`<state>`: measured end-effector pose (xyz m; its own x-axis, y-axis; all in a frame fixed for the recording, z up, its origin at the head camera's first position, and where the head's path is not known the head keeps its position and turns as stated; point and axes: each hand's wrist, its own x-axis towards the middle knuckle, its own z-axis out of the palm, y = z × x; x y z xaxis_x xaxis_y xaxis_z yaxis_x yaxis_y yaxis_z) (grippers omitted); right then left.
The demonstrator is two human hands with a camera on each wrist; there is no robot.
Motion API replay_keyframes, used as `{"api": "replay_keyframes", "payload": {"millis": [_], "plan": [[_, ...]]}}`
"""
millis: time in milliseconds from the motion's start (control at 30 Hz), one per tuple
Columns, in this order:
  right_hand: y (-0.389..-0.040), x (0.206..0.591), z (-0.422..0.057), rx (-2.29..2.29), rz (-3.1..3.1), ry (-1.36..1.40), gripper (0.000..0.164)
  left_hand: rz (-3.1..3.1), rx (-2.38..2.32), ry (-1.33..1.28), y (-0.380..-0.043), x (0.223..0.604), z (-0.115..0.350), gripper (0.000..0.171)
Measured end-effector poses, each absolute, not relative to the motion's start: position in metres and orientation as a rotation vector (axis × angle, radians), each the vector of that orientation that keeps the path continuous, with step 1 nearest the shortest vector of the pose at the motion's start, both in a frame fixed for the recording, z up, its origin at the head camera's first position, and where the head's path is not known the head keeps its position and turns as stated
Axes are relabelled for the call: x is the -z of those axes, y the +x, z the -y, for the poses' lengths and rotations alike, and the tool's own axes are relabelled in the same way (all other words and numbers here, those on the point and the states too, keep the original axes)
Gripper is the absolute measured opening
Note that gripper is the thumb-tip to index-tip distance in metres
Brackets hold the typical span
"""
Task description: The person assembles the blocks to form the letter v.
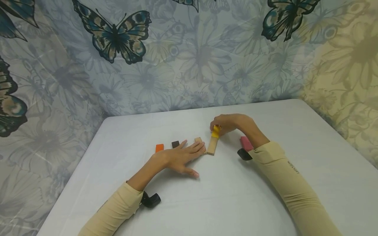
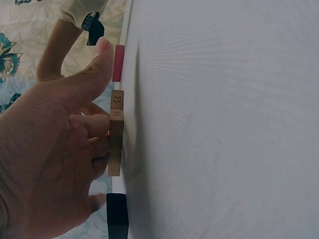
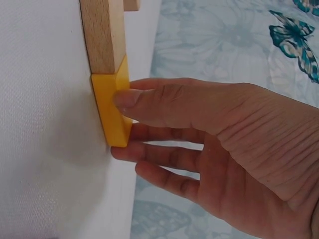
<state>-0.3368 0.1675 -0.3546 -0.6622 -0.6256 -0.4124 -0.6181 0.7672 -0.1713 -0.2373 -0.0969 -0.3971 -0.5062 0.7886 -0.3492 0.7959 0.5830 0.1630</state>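
My right hand (image 1: 228, 124) pinches a yellow block (image 3: 107, 109) between thumb and fingers. That yellow block lies end to end with a long wooden block (image 1: 212, 146), and their ends meet in the right wrist view. My left hand (image 1: 183, 159) is spread flat over the table, fingers extended and thumb held apart. Its fingertips reach the small wooden blocks (image 1: 198, 140) left of the long one and partly hide them. In the left wrist view, a wooden block (image 2: 116, 99) with printed digits shows just past the fingers.
An orange block (image 1: 159, 148) and a black block (image 1: 175, 144) lie behind my left hand. A pink block (image 1: 246, 143) sits beside my right wrist, partly covered by the sleeve. The white table (image 1: 206, 209) meets a butterfly-patterned cloth (image 1: 203, 65) at the back.
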Motion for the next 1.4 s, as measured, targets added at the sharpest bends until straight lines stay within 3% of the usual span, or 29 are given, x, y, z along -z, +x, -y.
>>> {"api": "replay_keyframes", "payload": {"millis": [400,667,1400], "plan": [[-0.3339,0.3531,-0.1666,0.034,-2.518,-0.931,0.044,-2.427,0.002,1.269,-0.2354,0.3947,0.0972,0.102],[-0.3361,0.3549,-0.1658,0.012,-2.509,-0.921,0.036,-2.423,-0.014,1.265,-0.2350,0.3951,0.0975,0.103],[-0.3373,0.3546,-0.1675,0.023,-2.511,-0.908,0.041,-2.429,-0.003,1.275,-0.2353,0.3946,0.0974,0.103]]}}
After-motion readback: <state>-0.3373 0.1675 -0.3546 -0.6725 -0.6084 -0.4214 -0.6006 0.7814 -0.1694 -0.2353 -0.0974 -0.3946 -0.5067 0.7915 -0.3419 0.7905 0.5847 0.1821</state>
